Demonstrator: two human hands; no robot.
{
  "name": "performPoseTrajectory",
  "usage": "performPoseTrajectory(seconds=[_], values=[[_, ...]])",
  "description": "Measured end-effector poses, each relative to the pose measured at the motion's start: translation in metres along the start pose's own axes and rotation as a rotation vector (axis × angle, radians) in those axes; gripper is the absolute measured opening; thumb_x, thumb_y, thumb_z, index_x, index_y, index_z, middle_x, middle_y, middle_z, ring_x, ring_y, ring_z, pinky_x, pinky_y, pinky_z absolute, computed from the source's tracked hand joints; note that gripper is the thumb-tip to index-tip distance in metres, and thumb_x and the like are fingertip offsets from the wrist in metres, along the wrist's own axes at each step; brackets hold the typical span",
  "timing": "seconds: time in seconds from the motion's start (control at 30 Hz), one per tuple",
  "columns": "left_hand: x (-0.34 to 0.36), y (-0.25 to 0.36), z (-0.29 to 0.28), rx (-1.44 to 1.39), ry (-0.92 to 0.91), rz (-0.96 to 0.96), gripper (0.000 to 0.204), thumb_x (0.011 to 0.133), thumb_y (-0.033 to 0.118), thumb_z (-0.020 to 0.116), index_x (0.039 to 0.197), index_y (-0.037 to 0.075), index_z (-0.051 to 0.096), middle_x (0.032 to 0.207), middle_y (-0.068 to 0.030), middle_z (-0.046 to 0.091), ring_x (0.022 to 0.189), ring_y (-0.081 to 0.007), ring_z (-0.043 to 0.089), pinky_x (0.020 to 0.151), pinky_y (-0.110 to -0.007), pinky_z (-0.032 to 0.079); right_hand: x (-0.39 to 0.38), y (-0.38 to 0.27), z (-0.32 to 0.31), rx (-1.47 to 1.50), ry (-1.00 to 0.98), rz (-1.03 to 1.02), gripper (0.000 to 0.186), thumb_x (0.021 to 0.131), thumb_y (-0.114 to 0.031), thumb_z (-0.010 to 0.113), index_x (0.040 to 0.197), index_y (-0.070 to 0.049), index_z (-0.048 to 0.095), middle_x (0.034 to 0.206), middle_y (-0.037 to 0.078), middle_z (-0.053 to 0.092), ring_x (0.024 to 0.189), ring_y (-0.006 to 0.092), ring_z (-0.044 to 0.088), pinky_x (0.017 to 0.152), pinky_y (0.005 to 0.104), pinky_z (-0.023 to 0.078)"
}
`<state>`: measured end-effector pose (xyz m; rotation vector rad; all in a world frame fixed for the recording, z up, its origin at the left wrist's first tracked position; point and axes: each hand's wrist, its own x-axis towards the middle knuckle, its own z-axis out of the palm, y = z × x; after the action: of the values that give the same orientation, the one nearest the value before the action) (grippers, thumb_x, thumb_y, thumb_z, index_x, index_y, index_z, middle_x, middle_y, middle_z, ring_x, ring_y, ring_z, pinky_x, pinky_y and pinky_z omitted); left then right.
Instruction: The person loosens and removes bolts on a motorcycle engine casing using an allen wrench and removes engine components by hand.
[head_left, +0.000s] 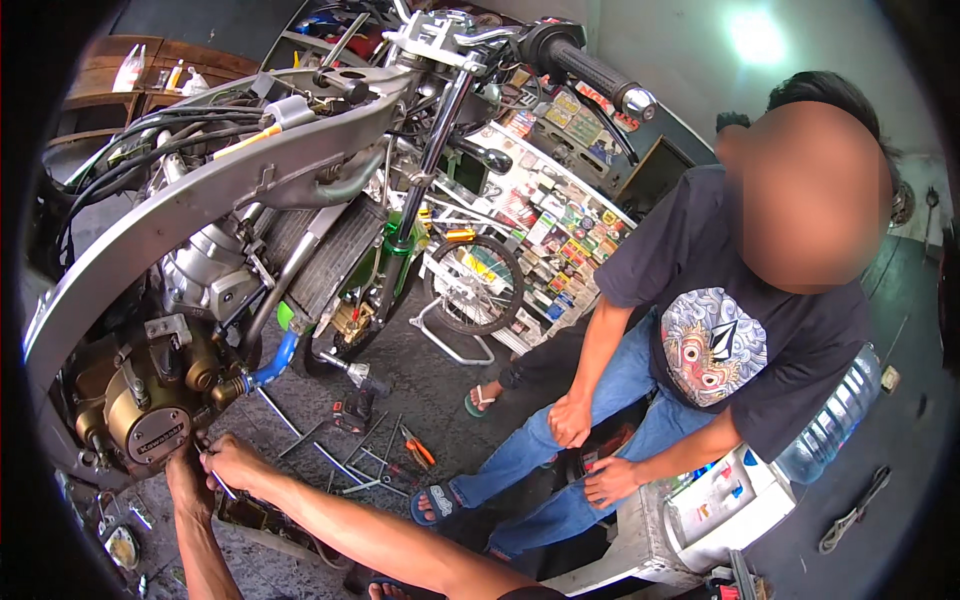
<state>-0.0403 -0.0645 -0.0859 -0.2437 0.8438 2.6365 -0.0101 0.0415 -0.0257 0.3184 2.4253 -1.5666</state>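
A motorcycle engine with a bronze side cover (150,410) fills the lower left, below the grey frame (190,215). My left hand (186,478) reaches up against the lower edge of this cover; its fingers are mostly hidden. Beside it, my right hand (238,462) is closed around a slim silver metal tool (222,486), whose shaft slants down between the two hands. What the tool's upper end touches is too small to make out. A blue hose (277,362) joins the engine just above and right of my hands.
A person in a dark shirt (710,250) sits at the right, hands on their knees. On the floor lie orange-handled pliers (418,450), several metal wrenches (370,455) and a power tool (352,410). A wheel (475,285) and a sticker-covered cabinet (560,240) stand behind.
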Motion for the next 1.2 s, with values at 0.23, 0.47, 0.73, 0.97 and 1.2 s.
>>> performPoseTrajectory(seconds=[0.23,0.47,0.73,0.97,1.2], values=[[0.023,-0.002,-0.025,0.126,0.147,0.213,0.011,0.091,0.019,0.054,0.087,0.009,0.055,0.068,-0.0009,0.051,0.048,-0.0125,0.049,0.035,-0.026,0.034,-0.007,-0.012,0.015,0.103,-0.007,-0.046,0.028,0.089,-0.022,0.059,0.074,0.002,0.062,0.061,0.008,0.063,0.052,0.0167,0.058,0.05,0.0328,0.044],[0.025,0.003,-0.049,0.041,0.048,0.204,0.012,0.089,0.017,0.06,0.096,0.008,0.06,0.08,-0.0007,0.055,0.068,-0.0122,0.052,0.059,-0.027,0.042,-0.016,-0.011,0.029,-0.45,0.274,-0.151,0.038,0.087,-0.036,0.061,0.093,0.002,0.062,0.081,0.023,0.066,0.073,0.0381,0.065,0.064,0.0468,0.049],[0.028,-0.002,-0.018,-0.023,0.064,0.166,0.024,0.094,0.031,0.056,0.108,0.012,0.059,0.079,0.0011,0.056,0.066,-0.0106,0.05,0.058,-0.024,0.039,-0.073,0.033,0.039,-0.46,0.539,-0.403,0.027,0.092,-0.025,0.057,0.1,0.0,0.061,0.084,0.027,0.063,0.079,0.0456,0.061,0.063,0.0508,0.049],[0.047,-0.016,-0.039,0.047,0.043,0.214,0.024,0.093,0.035,0.055,0.104,0.014,0.057,0.073,0.0013,0.056,0.06,-0.009,0.049,0.05,-0.022,0.035,-0.065,0.049,0.055,-0.037,0.381,-0.089,0.027,0.096,-0.028,0.053,0.103,-0.003,0.061,0.075,0.015,0.065,0.057,0.028,0.062,0.048,0.037,0.048],[0.02,0.001,-0.04,0.205,0.251,0.022,0.04,0.093,0.05,0.046,0.1,0.015,0.062,0.073,-0.0002,0.055,0.059,-0.0125,0.042,0.052,-0.028,0.033,-0.061,0.035,0.047,0.729,0.07,0.241,0.027,0.094,-0.029,0.056,0.101,-0.005,0.068,0.081,0.008,0.069,0.053,0.0108,0.057,0.045,0.0241,0.044]])
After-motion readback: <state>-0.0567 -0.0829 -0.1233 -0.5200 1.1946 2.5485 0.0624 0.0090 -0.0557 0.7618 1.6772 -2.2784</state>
